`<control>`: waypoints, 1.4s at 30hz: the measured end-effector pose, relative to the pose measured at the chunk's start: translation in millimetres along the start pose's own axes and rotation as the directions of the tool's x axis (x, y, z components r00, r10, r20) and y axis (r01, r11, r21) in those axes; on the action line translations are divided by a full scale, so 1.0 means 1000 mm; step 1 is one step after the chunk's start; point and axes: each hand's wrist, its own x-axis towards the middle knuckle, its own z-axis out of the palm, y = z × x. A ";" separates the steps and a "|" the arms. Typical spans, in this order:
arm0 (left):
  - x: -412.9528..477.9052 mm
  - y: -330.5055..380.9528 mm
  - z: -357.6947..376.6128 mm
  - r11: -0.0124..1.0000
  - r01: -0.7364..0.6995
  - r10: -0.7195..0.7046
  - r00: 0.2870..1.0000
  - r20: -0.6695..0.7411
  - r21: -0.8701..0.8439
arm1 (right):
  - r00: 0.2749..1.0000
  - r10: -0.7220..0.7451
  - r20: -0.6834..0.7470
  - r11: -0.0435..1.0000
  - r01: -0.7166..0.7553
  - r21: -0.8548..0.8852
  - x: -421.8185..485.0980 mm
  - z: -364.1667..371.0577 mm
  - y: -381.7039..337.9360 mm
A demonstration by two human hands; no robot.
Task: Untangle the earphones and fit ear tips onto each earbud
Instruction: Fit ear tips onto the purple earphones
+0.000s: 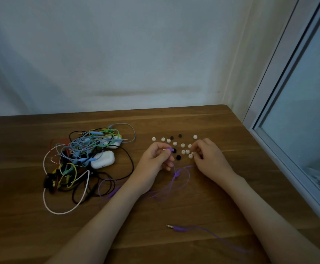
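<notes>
Both arms reach in from the bottom edge & angle inward: L forearm [105,216] from lower left, R forearm [266,212] from lower right. L hand [156,157] has its thumb & index fingers [166,152] pinching a small purple earbud [169,149], other fingers curled under. R hand [206,155] is back-up, knuckles raised, fingers bent down w/ tips low; can't tell if they grip anything. Hands are near each other, not touching.

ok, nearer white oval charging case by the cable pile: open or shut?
Shut. The nearer white oval charging case is one smooth closed shell, no lid raised, against the tangled cable pile.
</notes>
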 end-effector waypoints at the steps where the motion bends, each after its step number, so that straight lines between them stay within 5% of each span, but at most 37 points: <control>1: 0.000 0.000 0.000 1.000 0.001 -0.001 1.000 0.003 0.000 | 1.000 0.005 -0.009 1.000 -0.005 -0.002 0.000 0.000 -0.001; 6: 0.001 0.000 0.000 1.000 0.000 -0.002 0.999 0.040 0.030 | 0.989 0.115 -0.091 0.932 -0.076 0.354 -0.009 -0.007 -0.023; 11: 0.001 -0.001 -0.001 0.998 -0.002 -0.001 0.998 0.056 0.057 | 0.982 0.177 0.060 0.713 -0.170 0.680 -0.019 -0.003 -0.047; 31: 0.000 -0.002 0.000 0.998 -0.033 0.028 0.996 0.081 0.056 | 0.917 0.240 0.317 0.340 -0.385 0.858 -0.017 0.004 -0.042; 42: 0.001 -0.004 0.000 0.990 -0.044 0.034 0.997 0.071 0.138 | 0.900 0.249 0.357 0.275 -0.419 0.865 -0.016 0.002 -0.040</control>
